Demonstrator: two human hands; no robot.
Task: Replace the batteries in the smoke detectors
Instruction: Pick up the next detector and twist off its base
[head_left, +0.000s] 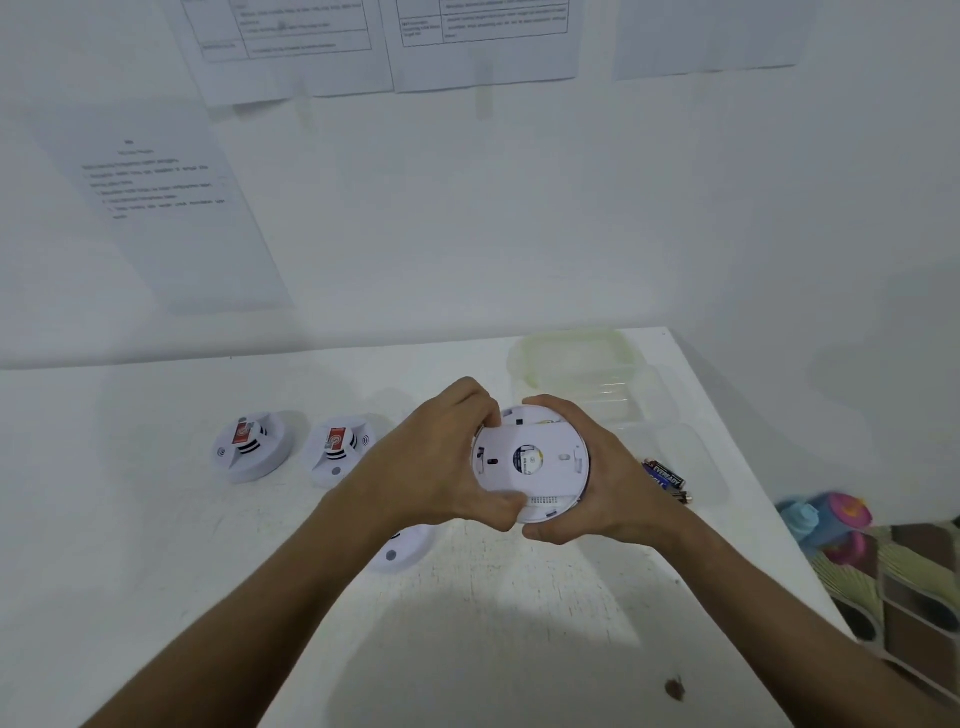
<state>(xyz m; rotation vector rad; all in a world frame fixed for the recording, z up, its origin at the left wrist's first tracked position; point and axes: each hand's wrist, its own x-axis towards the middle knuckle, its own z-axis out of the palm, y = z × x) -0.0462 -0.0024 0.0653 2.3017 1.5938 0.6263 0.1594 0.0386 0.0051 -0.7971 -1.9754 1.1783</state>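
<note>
Two smoke detectors sit face up on the far left of the white table (156, 545), side by side, the left detector (249, 446) and the second detector (336, 451) each showing a red-labelled battery in the open slot on top. Just nearer than those, a third detector (402, 552) lies flat on the table and is half hidden under the left forearm, so only its round edge and a small grey button show.

Middle of the view is where the action is: the held detector (531, 462) is up off the table between both hands, its back plate facing the camera with a round label in the centre. The left hand (441, 462) curls tight around its left rim, thumb at the near edge and fingers over the far edge. The right hand (587, 478) wraps the right rim the same way, thumb low and fingers over the top.

Right of the hands, a blue Eveready battery pack (666, 480) lies on the table near the right wrist. Farther back there's a clear plastic container (582, 364) with a pale green rim. Off the table's right edge, a blurry blue and pink bottle (826, 519) is next to a patterned cloth (904, 577). Printed sheets (171, 208) hang on the wall behind.
</note>
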